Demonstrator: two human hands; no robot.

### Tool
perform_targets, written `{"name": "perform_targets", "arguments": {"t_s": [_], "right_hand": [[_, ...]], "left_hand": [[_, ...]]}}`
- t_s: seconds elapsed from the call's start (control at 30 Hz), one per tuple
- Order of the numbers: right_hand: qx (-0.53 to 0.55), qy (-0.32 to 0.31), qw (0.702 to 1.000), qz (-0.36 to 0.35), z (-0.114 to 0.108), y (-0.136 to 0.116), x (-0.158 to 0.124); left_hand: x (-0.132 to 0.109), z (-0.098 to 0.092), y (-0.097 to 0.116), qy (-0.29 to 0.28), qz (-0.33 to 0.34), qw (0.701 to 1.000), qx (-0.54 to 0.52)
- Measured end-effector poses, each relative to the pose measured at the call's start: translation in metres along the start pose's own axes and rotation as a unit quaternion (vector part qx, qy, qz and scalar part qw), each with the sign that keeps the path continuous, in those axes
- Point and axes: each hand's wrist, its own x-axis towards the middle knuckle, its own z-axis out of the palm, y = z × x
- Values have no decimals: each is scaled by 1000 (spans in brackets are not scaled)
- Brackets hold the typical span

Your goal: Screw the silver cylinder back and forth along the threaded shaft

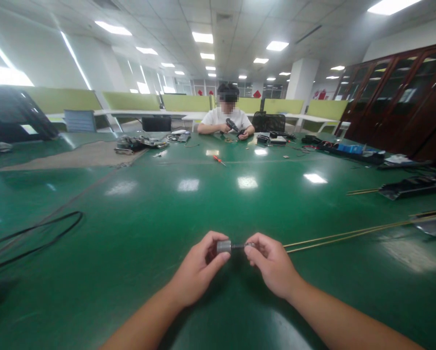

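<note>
Between both hands, just above the green table [218, 204], is a small grey metal cylinder [224, 246] with a thin dark shaft [237, 246] pointing right. My left hand [201, 267] grips the cylinder between thumb and fingers. My right hand [274, 265] pinches the far end of the shaft, where a bit of shiny metal shows at the fingertips. The fingers partly cover both ends, and I cannot tell exactly what kind of part it is.
Long brass-coloured rods [349, 233] run rightward from behind my right hand. A black cable loop [62, 236] lies left. Farther off is an orange-handled screwdriver [218, 159]. Across the table a person [214, 118] holds a power drill [233, 125]. Electronic parts [137, 143] sit at the back left.
</note>
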Motion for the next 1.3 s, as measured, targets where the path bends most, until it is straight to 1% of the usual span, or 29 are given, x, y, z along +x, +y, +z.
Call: {"name": "perform_targets", "arguments": {"t_s": [0.1, 0.27, 0.37, 0.47, 0.53, 0.6, 0.73, 0.83, 1.13, 1.3], "right_hand": [[-1, -5, 1000, -3, 0, 0, -1], [18, -2, 1000, 18, 5, 2, -4], [22, 10, 999, 27, 8, 3, -9], [21, 12, 999, 34, 8, 3, -13], [18, -2, 999, 39, 7, 3, -15], [9, -31, 999, 42, 5, 1, -16], [-10, -92, 995, 39, 1, -2, -17], [-20, -113, 993, 34, -3, -5, -19], [-79, -121, 989, 24, -9, -10, -21], [-72, -107, 991, 32, -10, -10, -20]], "left_hand": [[-1, 0, 2, 2, 4, 1000, 9], [-5, 2, 9, 13, -2, 1000, 20], [-8, 6, 14, 26, -10, 999, 42], [-13, 10, 18, 24, -32, 998, 43], [-21, 12, 19, 21, -55, 998, 38], [-30, 12, 19, 25, -74, 996, 40], [-44, 11, 16, 33, -79, 996, 32], [-48, 9, 15, 29, -77, 996, 40], [-46, 4, 13, -10, -90, 996, 15], [-45, 2, 16, -22, -92, 995, -12]]}}
